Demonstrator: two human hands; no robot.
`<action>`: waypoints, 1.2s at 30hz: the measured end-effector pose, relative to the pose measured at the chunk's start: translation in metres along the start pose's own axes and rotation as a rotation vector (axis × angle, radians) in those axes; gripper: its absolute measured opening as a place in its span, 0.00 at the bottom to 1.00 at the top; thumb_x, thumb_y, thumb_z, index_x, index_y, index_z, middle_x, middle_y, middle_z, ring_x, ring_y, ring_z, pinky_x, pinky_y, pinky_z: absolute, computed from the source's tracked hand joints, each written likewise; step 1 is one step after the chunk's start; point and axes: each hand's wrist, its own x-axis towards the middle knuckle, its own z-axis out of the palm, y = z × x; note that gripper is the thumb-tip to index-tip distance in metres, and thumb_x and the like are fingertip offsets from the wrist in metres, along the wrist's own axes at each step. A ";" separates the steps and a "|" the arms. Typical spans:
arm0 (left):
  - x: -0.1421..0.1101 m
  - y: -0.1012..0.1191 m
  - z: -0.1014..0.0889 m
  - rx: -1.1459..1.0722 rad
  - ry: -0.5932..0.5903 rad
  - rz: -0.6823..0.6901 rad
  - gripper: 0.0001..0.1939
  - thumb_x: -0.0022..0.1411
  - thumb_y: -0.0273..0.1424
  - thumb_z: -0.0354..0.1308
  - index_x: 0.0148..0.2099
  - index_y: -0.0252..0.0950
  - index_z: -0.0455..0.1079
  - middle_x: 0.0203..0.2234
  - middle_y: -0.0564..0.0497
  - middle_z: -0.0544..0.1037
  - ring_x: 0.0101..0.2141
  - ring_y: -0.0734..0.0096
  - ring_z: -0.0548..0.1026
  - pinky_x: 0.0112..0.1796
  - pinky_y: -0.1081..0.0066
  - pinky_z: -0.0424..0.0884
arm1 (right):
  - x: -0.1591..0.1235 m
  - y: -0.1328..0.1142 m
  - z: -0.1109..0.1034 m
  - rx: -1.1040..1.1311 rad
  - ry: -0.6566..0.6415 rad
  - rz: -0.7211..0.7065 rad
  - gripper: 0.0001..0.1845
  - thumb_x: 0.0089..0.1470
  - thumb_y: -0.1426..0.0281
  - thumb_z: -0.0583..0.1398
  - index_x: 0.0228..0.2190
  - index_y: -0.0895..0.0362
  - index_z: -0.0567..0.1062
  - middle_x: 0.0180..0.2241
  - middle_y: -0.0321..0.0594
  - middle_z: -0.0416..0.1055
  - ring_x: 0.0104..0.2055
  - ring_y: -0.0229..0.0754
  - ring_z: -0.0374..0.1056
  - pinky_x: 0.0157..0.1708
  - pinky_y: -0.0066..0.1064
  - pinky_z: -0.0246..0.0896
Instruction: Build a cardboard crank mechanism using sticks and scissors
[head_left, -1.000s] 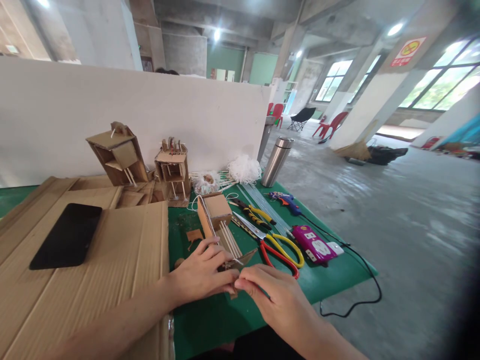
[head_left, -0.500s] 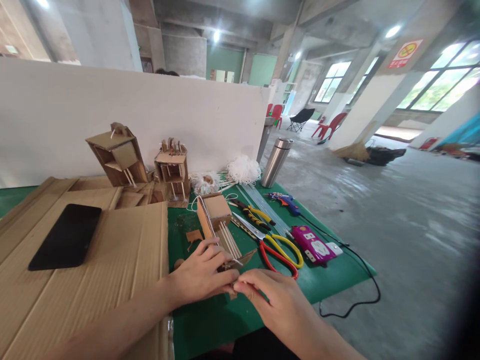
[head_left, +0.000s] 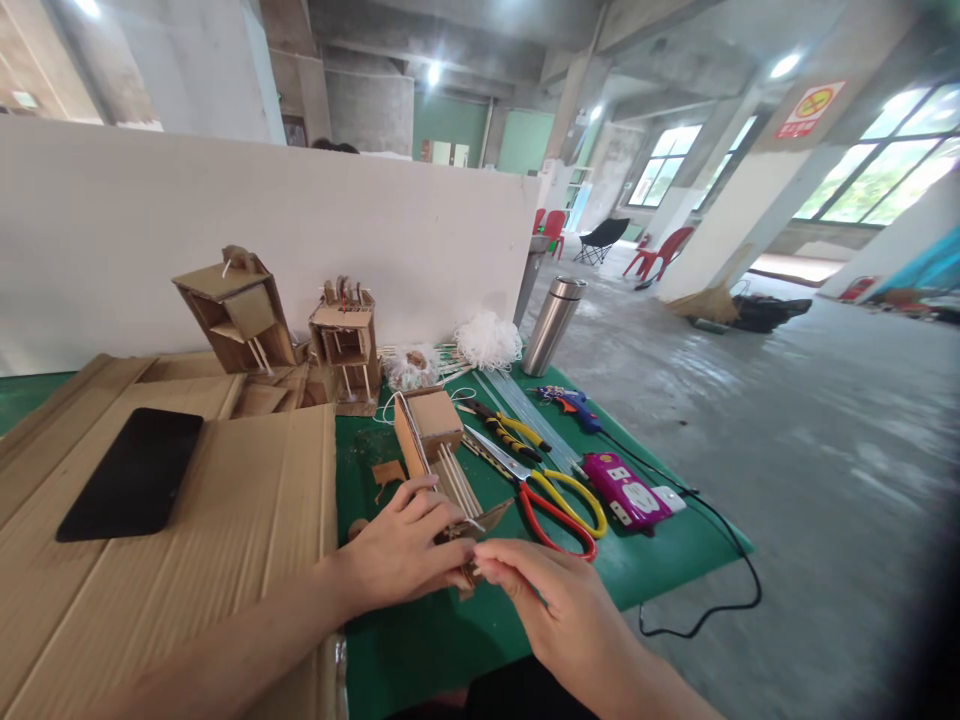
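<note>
Right hand (head_left: 559,610) has shifted slightly, pinching something pale (head_left: 477,569) — left hand (head_left: 401,545) clasps cardboard box (head_left: 437,413), sticks (head_left: 457,480) inside.

Cardboard model (head_left: 437,420): near end partly behind left hand (head_left: 409,540) | right hand (head_left: 540,595): pinched item too small to tell | warning sign (head_left: 811,109): lettering blurred | corrugated sheet (head_left: 217,530): cut off left

The small cardboard structure (head_left: 431,422) lies on its back on the green counter, slanting from its far end toward the near edge. It is plain brown, with a closed boxy block at the far end and a long side wall. Several pale, thin sticks (head_left: 459,478) run side by side lengthwise below the block. A flap (head_left: 495,517) juts out at the near end, part of which the hands hide.
</note>
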 end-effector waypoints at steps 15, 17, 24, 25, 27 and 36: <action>0.002 0.001 -0.002 -0.005 -0.020 -0.025 0.16 0.70 0.45 0.48 0.41 0.40 0.70 0.36 0.50 0.73 0.40 0.64 0.67 0.59 0.57 0.52 | 0.004 0.000 -0.002 -0.025 -0.111 0.081 0.12 0.64 0.74 0.53 0.27 0.54 0.63 0.28 0.35 0.67 0.29 0.37 0.66 0.29 0.25 0.60; 0.002 0.001 -0.002 -0.003 -0.012 -0.028 0.17 0.70 0.45 0.46 0.40 0.40 0.70 0.36 0.50 0.73 0.39 0.64 0.67 0.59 0.57 0.52 | 0.005 0.001 0.001 -0.039 -0.105 0.067 0.14 0.64 0.74 0.53 0.25 0.54 0.62 0.27 0.35 0.66 0.28 0.37 0.65 0.28 0.25 0.59; 0.003 0.002 -0.004 0.007 -0.012 -0.037 0.17 0.70 0.44 0.47 0.42 0.39 0.70 0.37 0.50 0.74 0.40 0.65 0.68 0.58 0.58 0.54 | 0.008 -0.002 0.004 -0.099 -0.108 0.053 0.12 0.63 0.75 0.53 0.27 0.55 0.66 0.28 0.36 0.68 0.30 0.39 0.66 0.30 0.27 0.61; 0.003 0.002 -0.004 0.008 -0.008 -0.036 0.16 0.70 0.44 0.48 0.42 0.39 0.70 0.37 0.50 0.74 0.40 0.65 0.68 0.58 0.57 0.54 | 0.008 -0.003 0.004 -0.100 -0.125 0.047 0.11 0.63 0.76 0.53 0.28 0.55 0.67 0.29 0.37 0.69 0.30 0.39 0.67 0.30 0.28 0.62; 0.003 0.002 -0.003 0.008 -0.005 -0.032 0.16 0.70 0.44 0.48 0.42 0.39 0.70 0.37 0.50 0.75 0.40 0.65 0.68 0.58 0.57 0.54 | 0.008 -0.005 0.003 -0.102 -0.153 0.022 0.12 0.63 0.78 0.51 0.31 0.55 0.69 0.31 0.39 0.71 0.32 0.40 0.68 0.32 0.29 0.64; 0.003 0.002 -0.004 -0.014 0.009 -0.036 0.17 0.70 0.45 0.48 0.41 0.38 0.70 0.37 0.50 0.75 0.39 0.65 0.69 0.58 0.58 0.55 | 0.007 -0.013 0.000 -0.048 -0.121 0.132 0.05 0.63 0.75 0.52 0.36 0.54 0.67 0.33 0.39 0.73 0.35 0.41 0.71 0.34 0.30 0.67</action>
